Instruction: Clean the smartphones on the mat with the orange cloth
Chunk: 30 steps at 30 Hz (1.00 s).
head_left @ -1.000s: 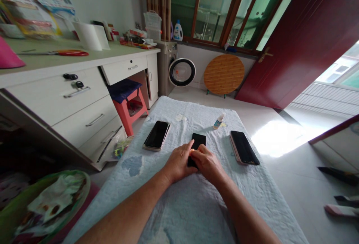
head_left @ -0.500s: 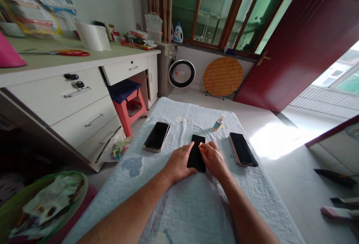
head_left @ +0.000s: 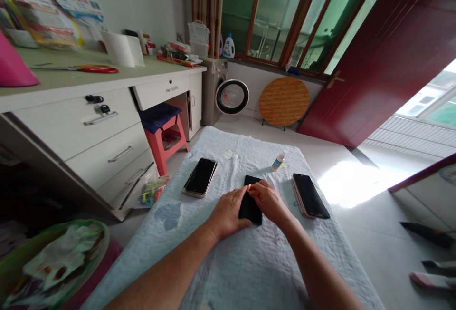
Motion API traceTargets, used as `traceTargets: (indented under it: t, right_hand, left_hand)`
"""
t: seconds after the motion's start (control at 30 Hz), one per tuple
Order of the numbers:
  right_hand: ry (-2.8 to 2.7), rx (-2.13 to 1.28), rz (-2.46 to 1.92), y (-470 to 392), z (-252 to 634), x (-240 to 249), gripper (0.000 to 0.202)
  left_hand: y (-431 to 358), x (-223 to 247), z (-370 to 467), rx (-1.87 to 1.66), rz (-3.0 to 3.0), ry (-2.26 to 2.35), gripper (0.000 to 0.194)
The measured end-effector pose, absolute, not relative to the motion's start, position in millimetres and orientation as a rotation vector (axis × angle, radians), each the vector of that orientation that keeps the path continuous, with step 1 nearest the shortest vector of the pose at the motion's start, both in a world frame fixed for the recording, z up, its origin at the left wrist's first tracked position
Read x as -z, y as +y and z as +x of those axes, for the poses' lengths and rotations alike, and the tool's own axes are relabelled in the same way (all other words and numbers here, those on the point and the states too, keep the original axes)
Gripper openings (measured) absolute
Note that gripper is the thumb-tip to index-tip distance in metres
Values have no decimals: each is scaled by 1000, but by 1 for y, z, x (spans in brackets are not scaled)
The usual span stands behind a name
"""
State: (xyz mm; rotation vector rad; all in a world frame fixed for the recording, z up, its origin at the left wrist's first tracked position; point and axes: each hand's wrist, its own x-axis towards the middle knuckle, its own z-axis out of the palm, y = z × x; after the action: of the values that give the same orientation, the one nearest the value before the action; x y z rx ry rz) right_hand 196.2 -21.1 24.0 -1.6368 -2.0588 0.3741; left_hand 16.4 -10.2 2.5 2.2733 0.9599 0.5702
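Note:
A black smartphone [head_left: 250, 209] lies screen up on the cloth-covered table [head_left: 231, 272] between my hands. My left hand [head_left: 230, 210] grips it along its left side, fingers near the top corner and thumb at the lower edge. My right hand [head_left: 266, 198] is closed over the upper part of the screen, pinching a small orange piece [head_left: 250, 187]; mostly hidden by the fingers, it cannot be identified further. Another phone [head_left: 200, 177] lies to the left. A third phone [head_left: 310, 196] lies to the right, on a pinkish case or box. Behind stands a small spray bottle [head_left: 278, 161].
On the left is a white desk [head_left: 96, 124] with scissors [head_left: 96, 69] and paper rolls [head_left: 123, 49]. A red stool [head_left: 166, 143] is tucked beneath. A waste bin [head_left: 103, 243] stands near the table's left edge. Farther back are a washing machine [head_left: 213, 91] and a round wooden tabletop [head_left: 284, 101].
My right hand has slid slightly left across the phone's screen with the orange piece, closer to my left fingertips. The whole view has shifted a little.

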Motion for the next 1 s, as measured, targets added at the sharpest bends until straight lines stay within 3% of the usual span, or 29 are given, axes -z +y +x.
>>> traceTargets:
  t: [0.13, 0.33, 0.73, 1.0]
  right_hand:
    - [-1940, -242, -1768, 2, 212, -14, 18]
    - [-1820, -108, -1924, 24, 220, -5, 19]
    - [-2016, -184, -1879, 47, 172, -16, 21]
    - [-1979, -194, -1910, 44, 197, -15, 20]
  left_hand:
    - [-10, -2, 17, -549, 2306, 994, 77]
    - [-11, -5, 17, -527, 2313, 1020, 75]
    - [-12, -4, 18, -513, 2369, 1040, 72]
    - [-15, -7, 20, -509, 2406, 1059, 66]
